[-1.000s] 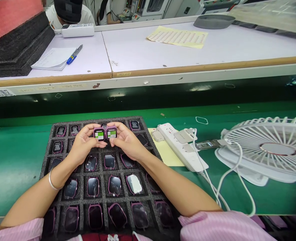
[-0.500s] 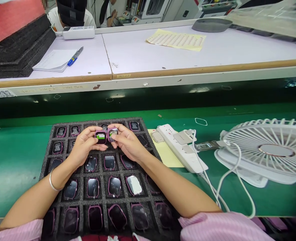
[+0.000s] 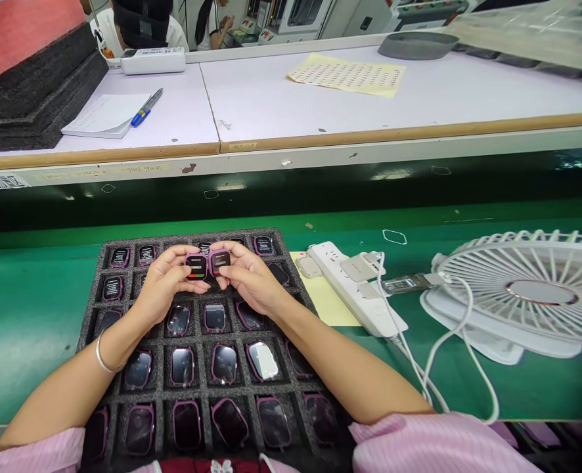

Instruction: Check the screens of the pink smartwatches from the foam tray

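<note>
Watches, two, purple-framed, held side by side above the back half of a dark foam tray (image 3: 202,393) on the green counter (image 3: 29,328). Left watch (image 3: 196,267): pinched between thumb and fingers of the left hand (image 3: 165,279), screen dark with a red and green bar along its bottom edge. Right watch (image 3: 219,262): pinched in the same way by the right hand (image 3: 246,276), thumb over the screen's lower part; whether the two frames touch cannot be told. Tray: compartments with further purple watches lying in them; the watch at the back left corner (image 3: 120,257) and the one at the back right corner (image 3: 264,245) show pale text; one toward the right edge (image 3: 263,361) has a bright, whitish face. Beyond the tray's right edge: yellow paper (image 3: 337,316) partly under a white power strip (image 3: 337,276), then a white fan (image 3: 542,292). Raised shelf (image 3: 251,105), left end: black foam stack (image 3: 39,85), notepad (image 3: 101,115) with a pen (image 3: 147,108) at its right edge. Shelf, toward the back edge: yellow label sheet (image 3: 347,74), grey dish (image 3: 418,46).
</note>
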`<state>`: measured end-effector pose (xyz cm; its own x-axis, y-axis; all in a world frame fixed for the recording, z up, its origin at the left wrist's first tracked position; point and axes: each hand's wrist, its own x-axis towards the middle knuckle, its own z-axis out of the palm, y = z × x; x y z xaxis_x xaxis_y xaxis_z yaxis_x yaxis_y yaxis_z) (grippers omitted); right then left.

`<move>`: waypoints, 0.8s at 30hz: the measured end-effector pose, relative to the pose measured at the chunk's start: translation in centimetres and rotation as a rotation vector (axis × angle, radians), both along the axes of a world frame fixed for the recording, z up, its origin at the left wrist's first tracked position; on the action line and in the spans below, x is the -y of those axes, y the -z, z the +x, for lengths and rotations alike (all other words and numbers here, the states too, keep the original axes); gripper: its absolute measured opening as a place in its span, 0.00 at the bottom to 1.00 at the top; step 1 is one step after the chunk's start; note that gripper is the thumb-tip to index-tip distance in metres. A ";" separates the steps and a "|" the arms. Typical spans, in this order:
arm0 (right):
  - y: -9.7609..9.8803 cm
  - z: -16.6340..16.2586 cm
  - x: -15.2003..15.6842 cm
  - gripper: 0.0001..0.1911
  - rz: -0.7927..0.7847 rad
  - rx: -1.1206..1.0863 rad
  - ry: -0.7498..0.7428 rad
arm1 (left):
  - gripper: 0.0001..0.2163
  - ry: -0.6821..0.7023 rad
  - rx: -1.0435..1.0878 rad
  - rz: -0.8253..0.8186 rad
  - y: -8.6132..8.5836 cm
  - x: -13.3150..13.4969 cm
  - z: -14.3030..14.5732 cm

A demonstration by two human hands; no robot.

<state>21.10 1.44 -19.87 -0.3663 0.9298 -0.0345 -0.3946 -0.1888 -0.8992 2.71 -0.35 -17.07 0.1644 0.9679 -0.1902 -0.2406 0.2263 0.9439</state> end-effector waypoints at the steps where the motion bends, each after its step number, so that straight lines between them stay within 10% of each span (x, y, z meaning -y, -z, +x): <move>1: 0.0 0.0 0.0 0.18 -0.004 -0.002 -0.004 | 0.17 0.000 -0.007 0.003 0.0 0.0 0.0; 19: 0.1 0.1 -0.3 0.22 0.036 -0.001 0.018 | 0.28 0.021 -0.023 0.120 -1.1 0.6 0.3; 24: -1.3 0.0 0.8 0.28 0.105 -0.021 -0.097 | 0.34 0.521 0.349 0.077 -6.2 5.9 -0.1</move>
<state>21.07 0.62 -18.55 -0.4540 0.8882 0.0701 -0.3980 -0.1318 -0.9079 2.58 -6.24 -10.85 0.6578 0.7527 0.0267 -0.4140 0.3317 0.8477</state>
